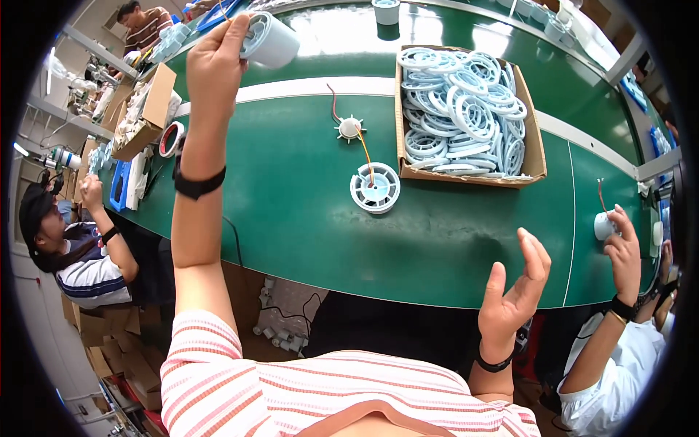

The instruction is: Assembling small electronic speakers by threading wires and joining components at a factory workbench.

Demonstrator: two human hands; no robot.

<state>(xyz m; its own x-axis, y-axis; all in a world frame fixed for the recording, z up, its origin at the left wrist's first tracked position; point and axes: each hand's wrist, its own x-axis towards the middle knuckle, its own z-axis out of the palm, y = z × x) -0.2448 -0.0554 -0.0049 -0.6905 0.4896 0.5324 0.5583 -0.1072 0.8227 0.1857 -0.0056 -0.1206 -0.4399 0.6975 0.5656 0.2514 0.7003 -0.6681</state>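
At a green bench (291,197), the right hand (515,295) is open and empty; well apart, ahead and leftward, the left hand (218,54) grips a pale blue cup (277,45) (a spoked disc (376,193) lies between, nearer the right).

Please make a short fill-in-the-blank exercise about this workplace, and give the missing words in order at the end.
1. The camera wearer's hand that holds a light blue cup is the ____ one.
2. The wearer's other hand, near the table edge, holds ____.
3. The cardboard box is filled with light blue ____.
4. The tabletop is ____ in colour.

Missing words: left; nothing; rings; green.
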